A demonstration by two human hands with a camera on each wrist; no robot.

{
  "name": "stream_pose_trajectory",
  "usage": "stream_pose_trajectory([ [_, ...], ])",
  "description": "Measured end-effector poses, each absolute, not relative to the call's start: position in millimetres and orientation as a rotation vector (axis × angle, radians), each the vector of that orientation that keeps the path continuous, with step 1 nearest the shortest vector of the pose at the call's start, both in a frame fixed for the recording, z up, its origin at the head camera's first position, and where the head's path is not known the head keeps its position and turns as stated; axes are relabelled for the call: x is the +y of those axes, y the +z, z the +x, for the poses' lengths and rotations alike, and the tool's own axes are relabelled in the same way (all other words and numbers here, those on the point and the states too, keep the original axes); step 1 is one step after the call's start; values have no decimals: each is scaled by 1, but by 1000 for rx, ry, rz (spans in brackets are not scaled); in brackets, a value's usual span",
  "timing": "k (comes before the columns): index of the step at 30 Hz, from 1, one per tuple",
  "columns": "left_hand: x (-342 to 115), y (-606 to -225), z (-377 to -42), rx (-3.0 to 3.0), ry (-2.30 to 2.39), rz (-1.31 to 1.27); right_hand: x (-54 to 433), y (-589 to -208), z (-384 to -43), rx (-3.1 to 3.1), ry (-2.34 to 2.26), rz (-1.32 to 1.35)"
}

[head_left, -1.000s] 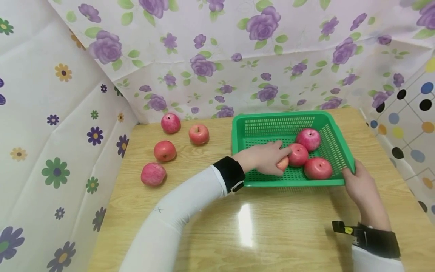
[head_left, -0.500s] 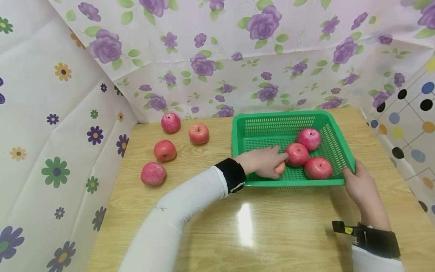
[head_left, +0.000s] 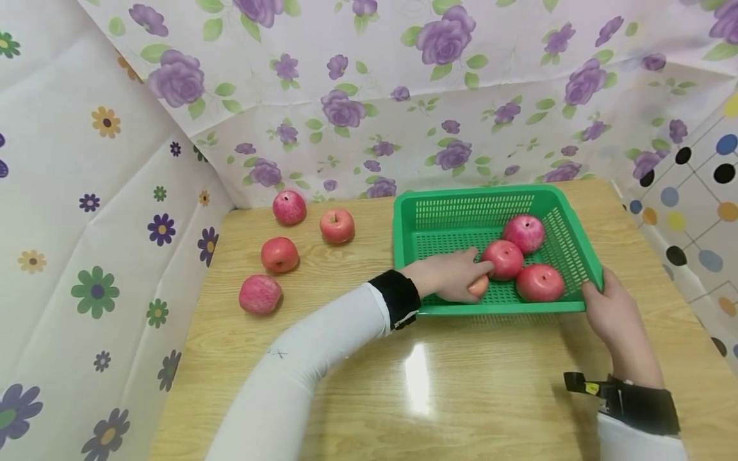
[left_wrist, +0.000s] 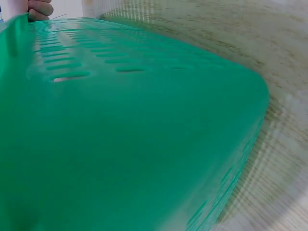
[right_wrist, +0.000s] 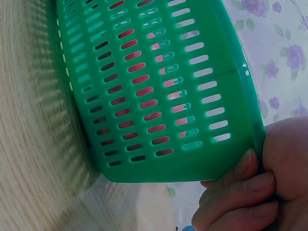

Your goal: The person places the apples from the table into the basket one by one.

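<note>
L grip curled on apple, hidden in L-wrist cam; R grip clamps basket rim.

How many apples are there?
8 round reddish apples: four on the wooden table, left of the green plastic basket; three in the basket's right part; one in the basket, partly covered by the left hand. Another may hide there.

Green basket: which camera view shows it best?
The head view, since nearly all of the green basket shows there. The left wrist shows mainly its wall, close up; the right wrist, a slotted wall and rim.
</note>
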State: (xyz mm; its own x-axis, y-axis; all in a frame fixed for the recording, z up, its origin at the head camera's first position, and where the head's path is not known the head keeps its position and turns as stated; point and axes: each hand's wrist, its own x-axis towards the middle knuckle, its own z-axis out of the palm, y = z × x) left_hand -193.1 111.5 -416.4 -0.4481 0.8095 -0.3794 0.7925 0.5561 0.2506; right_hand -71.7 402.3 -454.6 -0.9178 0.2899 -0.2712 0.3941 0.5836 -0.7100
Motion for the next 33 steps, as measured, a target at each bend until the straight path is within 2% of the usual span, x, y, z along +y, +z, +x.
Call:
stream_pose_trajectory([
  [33, 121, -431, -191, 2328, 179, 1249, 401, -454, -73, 2676, -1251, 607],
])
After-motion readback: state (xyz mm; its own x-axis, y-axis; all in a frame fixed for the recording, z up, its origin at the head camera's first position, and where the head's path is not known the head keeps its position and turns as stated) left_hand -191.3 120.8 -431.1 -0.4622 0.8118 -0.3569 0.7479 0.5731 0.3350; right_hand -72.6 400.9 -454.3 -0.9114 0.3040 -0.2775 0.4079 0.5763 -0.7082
